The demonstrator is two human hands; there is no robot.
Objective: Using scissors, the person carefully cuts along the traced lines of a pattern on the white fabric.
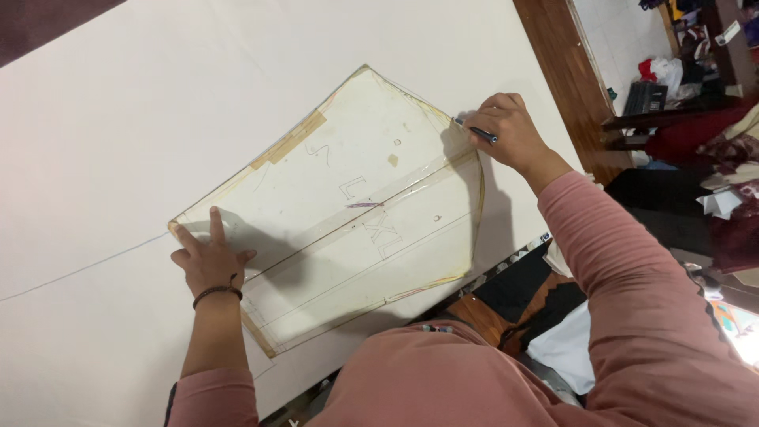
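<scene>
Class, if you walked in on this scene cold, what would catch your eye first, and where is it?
First, the large pale many-sided cardboard pattern piece, patched with tape, lying mid-frame on the white fabric sheet. The left hand presses flat on its lower-left corner, while the right hand holds a dark pen at its upper-right edge.

Just one view here, head-mounted, looking steeply down over the person's own chest and arms onto the white cloth on the table. It's pretty close, tilted sideways, and the floor and room clutter slip in at right.
</scene>
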